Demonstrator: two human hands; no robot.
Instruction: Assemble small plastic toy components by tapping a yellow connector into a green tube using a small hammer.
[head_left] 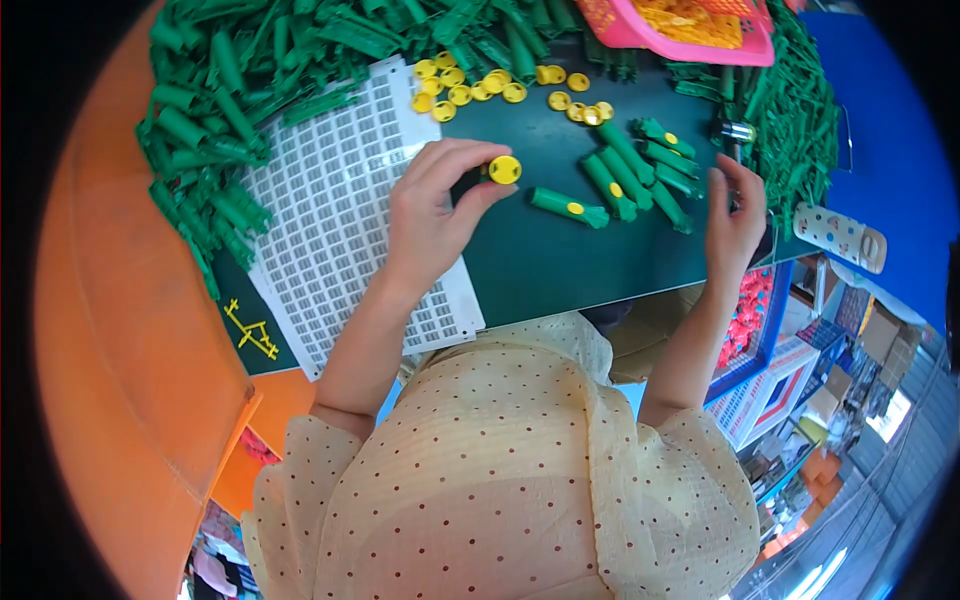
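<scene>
My left hand [432, 205] pinches a round yellow cap [505, 170] between thumb and fingertips, its slotted face toward me. Anything beneath the cap is hidden. Over on the right, my right hand [738, 212] has its fingers curled at the handle of a small hammer [737, 132] with a shiny metal head; much of the handle is hidden by the hand. Between the hands lie several green tubes, one apart from the others [568, 206], some bearing a yellow oval spot. Loose yellow caps [460, 95] are scattered beyond my left hand.
Heaps of green plastic parts [230, 100] cover the table's far and left sides, with another pile [790, 120] at right. A white printed label sheet [330, 200] lies under my left forearm. A pink basket [690, 45] holds yellow pieces. Thin yellow sticks [252, 332] lie near left.
</scene>
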